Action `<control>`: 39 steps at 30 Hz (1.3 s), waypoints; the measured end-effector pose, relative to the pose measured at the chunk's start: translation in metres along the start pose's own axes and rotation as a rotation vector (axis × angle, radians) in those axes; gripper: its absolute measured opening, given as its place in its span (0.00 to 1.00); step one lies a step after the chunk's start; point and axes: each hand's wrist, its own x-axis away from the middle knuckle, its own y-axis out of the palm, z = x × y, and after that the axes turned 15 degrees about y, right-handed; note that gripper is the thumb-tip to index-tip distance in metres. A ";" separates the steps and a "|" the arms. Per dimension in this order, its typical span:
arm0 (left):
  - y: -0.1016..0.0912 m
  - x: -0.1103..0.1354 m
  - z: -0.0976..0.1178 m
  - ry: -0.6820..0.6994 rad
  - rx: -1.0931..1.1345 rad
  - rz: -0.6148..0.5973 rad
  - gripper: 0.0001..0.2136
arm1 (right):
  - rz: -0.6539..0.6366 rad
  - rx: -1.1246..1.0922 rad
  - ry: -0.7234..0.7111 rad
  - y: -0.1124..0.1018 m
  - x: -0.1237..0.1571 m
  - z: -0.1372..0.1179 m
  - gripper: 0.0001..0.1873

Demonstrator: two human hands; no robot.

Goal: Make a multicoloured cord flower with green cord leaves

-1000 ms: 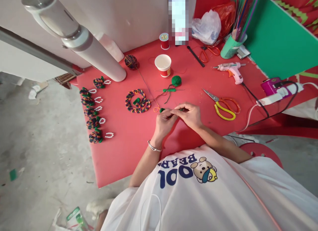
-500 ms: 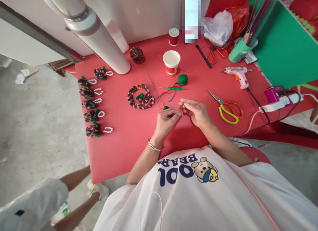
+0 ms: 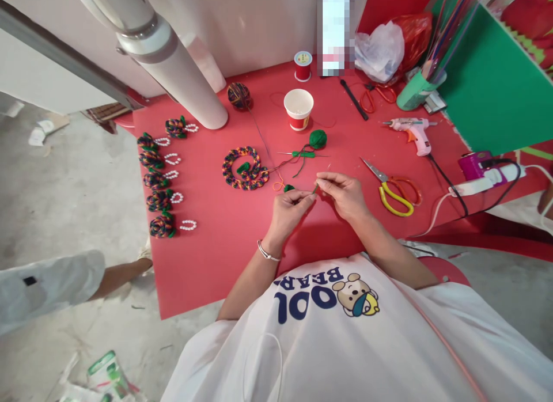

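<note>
The left hand (image 3: 291,212) and the right hand (image 3: 343,193) work close together above the near part of the red desk (image 3: 207,252). A short green strand (image 3: 315,188) runs between them, its ends pinched on both sides: the fingers of the left hand are closed on the lower end, the right thumb and forefinger on the upper. A dark green yarn piece (image 3: 288,188) shows just past the left knuckles; whether it joins the strand is hidden. A bracelet (image 3: 268,252) circles the left wrist. Beyond the left hand, a multicoloured braided coil (image 3: 247,185) lies flat on the desk, with a thin tail of yarn leading off its right side. Farther back are a green-handled hook (image 3: 301,155), a ball of green yarn (image 3: 318,139) and, behind these, a white and red paper cup (image 3: 298,109). Right of the right hand lie scissors (image 3: 383,178) with their blades parted a little, and a pink glue gun (image 3: 412,130) sits beyond them. Along the desk's left edge, yarn rosettes (image 3: 162,224) line up beside white bead loops (image 3: 188,224).
</note>
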 end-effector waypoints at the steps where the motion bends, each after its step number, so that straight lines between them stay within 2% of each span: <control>1: 0.000 0.000 -0.001 0.001 -0.007 0.005 0.13 | -0.001 0.007 -0.006 0.000 0.000 0.000 0.20; 9: 0.001 0.001 -0.001 -0.016 -0.020 0.014 0.13 | -0.047 0.098 -0.020 -0.005 0.000 -0.004 0.24; 15: -0.002 -0.001 0.000 -0.005 -0.046 -0.013 0.10 | 0.015 0.283 -0.051 -0.015 0.000 -0.007 0.22; 20: -0.004 -0.001 -0.005 0.016 -0.097 -0.014 0.07 | 0.092 0.514 -0.248 -0.021 0.004 -0.013 0.21; 22: -0.005 -0.001 -0.007 0.023 -0.109 -0.016 0.07 | 0.139 0.602 -0.353 -0.020 0.006 -0.015 0.25; 24: -0.005 0.000 -0.009 0.039 -0.121 -0.028 0.07 | 0.150 0.624 -0.379 -0.017 0.007 -0.016 0.30; 26: -0.006 0.000 -0.010 0.057 -0.128 -0.047 0.07 | 0.102 0.517 -0.275 -0.012 0.005 -0.015 0.33; 30: -0.005 0.001 -0.012 0.075 -0.116 -0.084 0.07 | -0.066 0.134 0.081 0.000 -0.003 -0.014 0.41; 32: -0.005 0.001 -0.012 0.072 -0.110 -0.084 0.07 | -0.112 0.019 0.201 0.004 -0.005 -0.015 0.43; 37: -0.005 0.001 -0.014 0.046 -0.114 -0.045 0.08 | -0.185 -0.083 0.252 -0.002 0.000 -0.019 0.32; 39: -0.005 0.000 -0.014 0.037 -0.116 -0.043 0.08 | -0.194 -0.080 0.267 -0.007 0.000 -0.018 0.33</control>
